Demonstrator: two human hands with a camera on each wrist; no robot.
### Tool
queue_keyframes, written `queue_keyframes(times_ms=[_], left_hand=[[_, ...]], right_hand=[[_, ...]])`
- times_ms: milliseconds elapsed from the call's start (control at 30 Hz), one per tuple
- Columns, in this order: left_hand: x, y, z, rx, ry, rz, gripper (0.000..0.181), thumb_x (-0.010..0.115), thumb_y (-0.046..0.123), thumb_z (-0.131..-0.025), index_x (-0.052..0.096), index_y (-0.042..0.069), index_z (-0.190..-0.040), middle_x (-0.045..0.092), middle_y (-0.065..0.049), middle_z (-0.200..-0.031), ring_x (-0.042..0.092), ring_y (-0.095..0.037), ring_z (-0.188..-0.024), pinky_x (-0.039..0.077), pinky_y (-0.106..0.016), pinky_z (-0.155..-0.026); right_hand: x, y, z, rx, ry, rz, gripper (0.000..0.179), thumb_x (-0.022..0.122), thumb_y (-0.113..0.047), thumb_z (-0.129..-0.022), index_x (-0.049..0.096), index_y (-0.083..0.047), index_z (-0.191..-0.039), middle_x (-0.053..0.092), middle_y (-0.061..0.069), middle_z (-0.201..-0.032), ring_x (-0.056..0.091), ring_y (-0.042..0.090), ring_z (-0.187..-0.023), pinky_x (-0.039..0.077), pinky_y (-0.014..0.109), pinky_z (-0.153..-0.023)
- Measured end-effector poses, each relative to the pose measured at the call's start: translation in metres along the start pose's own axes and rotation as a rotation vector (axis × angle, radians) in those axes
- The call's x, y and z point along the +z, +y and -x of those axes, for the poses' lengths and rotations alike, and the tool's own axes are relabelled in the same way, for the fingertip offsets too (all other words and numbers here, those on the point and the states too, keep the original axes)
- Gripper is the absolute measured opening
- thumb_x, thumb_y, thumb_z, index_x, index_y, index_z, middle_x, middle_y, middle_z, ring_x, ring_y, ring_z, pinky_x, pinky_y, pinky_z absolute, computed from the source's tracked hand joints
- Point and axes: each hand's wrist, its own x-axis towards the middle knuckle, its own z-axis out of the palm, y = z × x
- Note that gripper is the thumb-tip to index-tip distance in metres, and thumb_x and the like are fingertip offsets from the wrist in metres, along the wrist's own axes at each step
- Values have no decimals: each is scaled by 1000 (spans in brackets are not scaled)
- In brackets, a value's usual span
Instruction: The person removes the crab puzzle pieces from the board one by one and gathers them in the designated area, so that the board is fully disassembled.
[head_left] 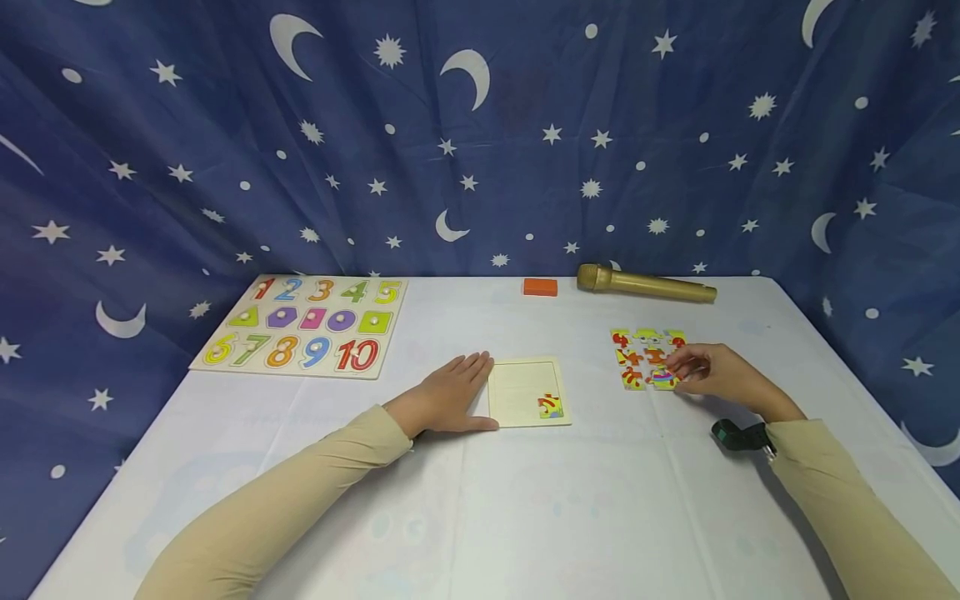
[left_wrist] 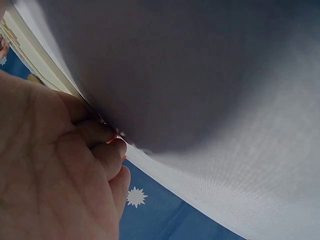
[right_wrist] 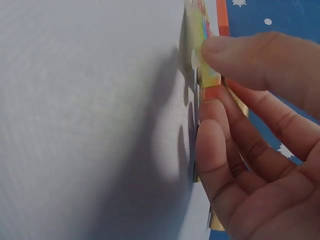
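Observation:
My left hand (head_left: 450, 396) lies flat at the left edge of a square wooden puzzle board (head_left: 516, 390), its fingers extended and thumb at the near corner. One red-and-yellow puzzle piece (head_left: 551, 406) sits in the board's lower right corner. On the right, my right hand (head_left: 720, 379) pinches a puzzle piece with rainbow stripes (head_left: 662, 378), at the near row of a group of colourful puzzle pieces (head_left: 630, 357). In the right wrist view the thumb presses on the face of that piece (right_wrist: 212, 78), which stands tilted over the table; fingers are partly hidden behind it.
A number-and-shape peg board (head_left: 300, 327) lies at the back left. Along the far edge are an orange block (head_left: 540, 287) and a gold microphone (head_left: 648, 284). A dark wrist camera (head_left: 738, 435) is strapped to the right wrist. Starry blue cloth (head_left: 525, 150) hangs behind the white table.

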Motion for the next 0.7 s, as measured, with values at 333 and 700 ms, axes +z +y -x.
queue_keyframes(times_ms=[333,700], left_hand=[[-1,0,1,7,13,17,96,42,68,-87,14,0,-150,16,-15,-157,15,-23,-147,16,-38,-120],[0,0,-1,-5,5,-15,97,41,70,-86,14,1,-150,16,-13,-158,14,-22,-147,16,-36,-120]], right_hand=[[3,3,-3,36,9,76,34,77,-10,-74,67,4,-103,66,9,-89,53,3,-74,46,18,-62],[4,1,-6,61,5,84,31,76,-7,-74,67,4,-101,65,8,-86,52,6,-73,46,18,-61]])
